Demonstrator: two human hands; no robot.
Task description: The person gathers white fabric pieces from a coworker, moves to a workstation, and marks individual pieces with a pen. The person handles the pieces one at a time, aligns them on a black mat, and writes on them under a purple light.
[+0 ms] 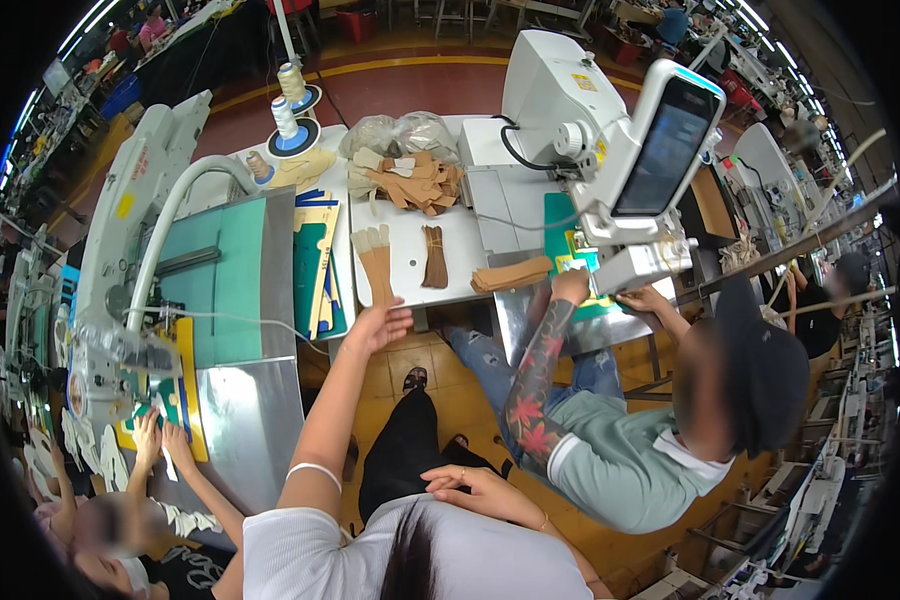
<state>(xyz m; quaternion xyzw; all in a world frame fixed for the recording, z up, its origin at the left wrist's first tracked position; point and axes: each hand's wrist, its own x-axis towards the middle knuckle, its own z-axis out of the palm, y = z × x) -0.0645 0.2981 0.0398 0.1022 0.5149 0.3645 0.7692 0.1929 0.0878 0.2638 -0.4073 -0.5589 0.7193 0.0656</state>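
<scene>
My left hand [378, 327] reaches to the front edge of the white table [400, 285], its fingers stretched out and apart. Right at its fingertips is the lower end of a fanned stack of tan strips with pale tops [375, 265]; whether they touch, I cannot tell. A tied bundle of darker brown strips [435, 256] lies just to the right. Low in front of my body rests my right hand [477, 492], fingers loosely extended with nothing in them.
Behind the strips is a heap of tan pieces [420, 185] with plastic bags. At right a co-worker [620, 450] handles work under a sewing machine [560, 100] beside a tan stack [511, 274]. Another person's hands [160, 437] work at the left machine [135, 200]. Thread cones [284, 118] stand behind.
</scene>
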